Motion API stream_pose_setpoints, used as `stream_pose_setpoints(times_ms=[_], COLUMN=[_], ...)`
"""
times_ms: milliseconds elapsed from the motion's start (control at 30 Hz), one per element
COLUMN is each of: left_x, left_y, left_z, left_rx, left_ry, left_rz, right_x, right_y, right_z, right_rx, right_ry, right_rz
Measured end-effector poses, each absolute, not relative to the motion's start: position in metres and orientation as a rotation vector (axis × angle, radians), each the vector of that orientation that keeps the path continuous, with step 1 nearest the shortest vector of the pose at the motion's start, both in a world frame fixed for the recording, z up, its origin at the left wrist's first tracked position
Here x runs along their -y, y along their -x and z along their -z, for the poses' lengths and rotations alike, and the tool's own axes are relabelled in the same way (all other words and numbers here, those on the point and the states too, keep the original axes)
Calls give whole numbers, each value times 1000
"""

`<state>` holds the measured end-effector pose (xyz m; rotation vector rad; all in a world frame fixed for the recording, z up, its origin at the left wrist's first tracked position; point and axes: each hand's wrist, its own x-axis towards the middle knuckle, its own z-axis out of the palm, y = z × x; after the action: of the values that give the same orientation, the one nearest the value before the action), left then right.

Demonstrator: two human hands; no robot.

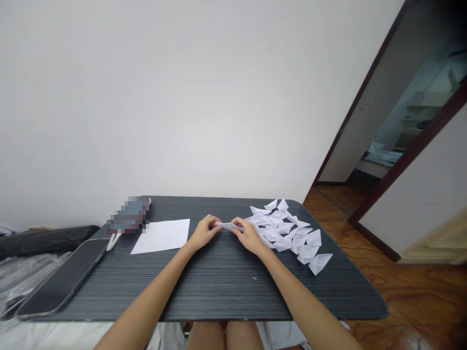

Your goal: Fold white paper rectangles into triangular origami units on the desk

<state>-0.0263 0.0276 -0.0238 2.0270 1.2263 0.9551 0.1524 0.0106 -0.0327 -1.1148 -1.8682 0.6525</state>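
Note:
Between my two hands is a small folded white paper (228,225), held just over the dark table. My left hand (205,232) pinches its left end with thumb and fingers. At the other end, my right hand (248,234) grips it the same way. Parts of the paper's ends are hidden behind my fingers. Close to my right hand lies a spread of folded paper boats (280,226), several of them overlapping. A flat white sheet of paper (164,236) rests on the table to the left of my left hand.
The dark ribbed table (219,291) stands against a white wall. At its left edge lie a black phone (65,277), a white cable (114,241) and a blurred-out device (129,216). A tiny white scrap (254,278) lies near the front. An open doorway is at right.

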Motion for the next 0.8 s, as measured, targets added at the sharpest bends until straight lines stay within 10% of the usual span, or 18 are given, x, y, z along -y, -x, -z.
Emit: stream_pose_setpoints(times_ms=[800], left_x=[-9], left_y=[16], left_z=[14], left_rx=[-651], left_ry=[-1039], left_rz=[-1141], right_x=[-11], right_y=[-166], right_z=[13], right_rx=[1687], right_ry=[981], right_rz=[-768])
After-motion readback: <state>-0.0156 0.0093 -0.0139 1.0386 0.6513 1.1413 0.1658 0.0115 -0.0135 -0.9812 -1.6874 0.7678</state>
